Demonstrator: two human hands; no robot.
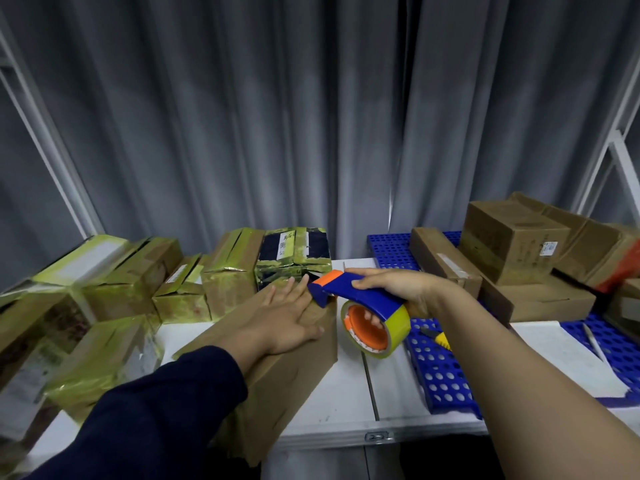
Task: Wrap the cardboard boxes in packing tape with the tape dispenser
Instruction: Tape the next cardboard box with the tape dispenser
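My left hand [287, 317] lies flat, fingers straight and slightly spread, on top of the brown box [277, 368] in front of me, pressing down near its far end. The box sits at an angle on the white bench [349, 393], its near corner hanging a little over the front edge. A dark blue sleeve [156, 410] covers my left forearm. My right hand [391, 285] grips the blue and orange dispenser [349, 289] from above, fingers curled round its handle and into the hub. The dispenser's nose touches the far right corner of the box top, just beside my left fingertips. Its roll [377, 329] of yellowish tape hangs off the right side of the box, above the bench. I cannot tell whether any tape is stuck to the box. To the left and behind stand the wrapped boxes [228, 271], shiny with yellow-green tape, packed close together in a row and a heap. To the right, a blue perforated panel [440, 368] lies on the bench, and on it, well apart from my box, the plain boxes [512, 244] are stacked, bare brown cardboard. A yellow-handled tool [441, 337] lies on the panel just below my right wrist. A grey curtain [242, 116] hangs behind everything.
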